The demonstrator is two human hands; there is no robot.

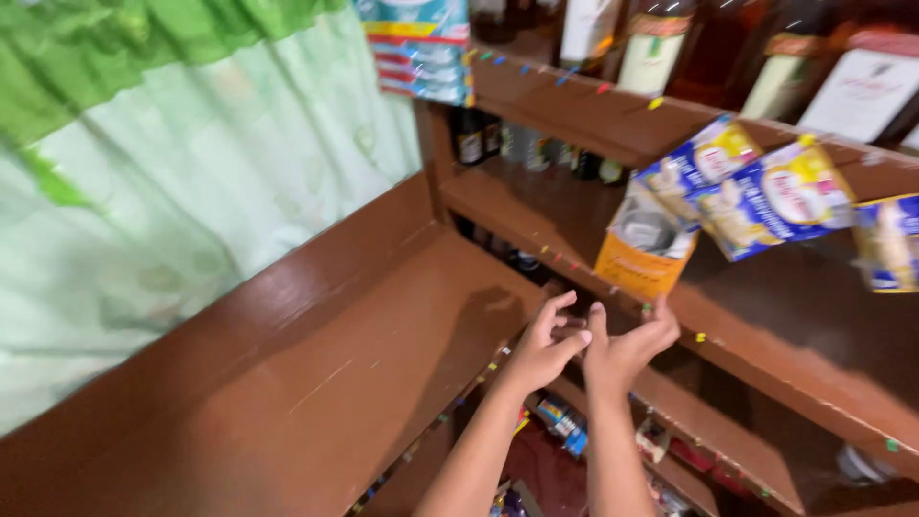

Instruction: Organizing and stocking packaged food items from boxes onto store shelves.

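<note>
The left hand (542, 350) has its fingers curled loosely, thumb and index tips close together, grasping nothing that can be seen. The right hand (624, 349) is just beside it, touching at the fingertips, palm half open with the thumb raised toward the orange sachet (643, 251); whether the thumb touches the sachet cannot be told. No object is visibly held in either hand.

The orange sachet hangs just above the right hand, in front of the brown wooden shelf (574, 206). Its long axis is near vertical, tilted slightly, lower edge toward the hands. Its lower half is orange, its upper half grey-white; the picture is blurred.

To the right, blue and yellow sachets (766, 196) hang in a row from the shelf edge, tilted. Dark bottles (479, 134) stand far back on the middle shelf, and larger bottles (661, 43) stand on the top shelf. A green curtain (172, 163) fills the left side. A brown wooden counter (316, 383) lies near left of the forearms.
</note>
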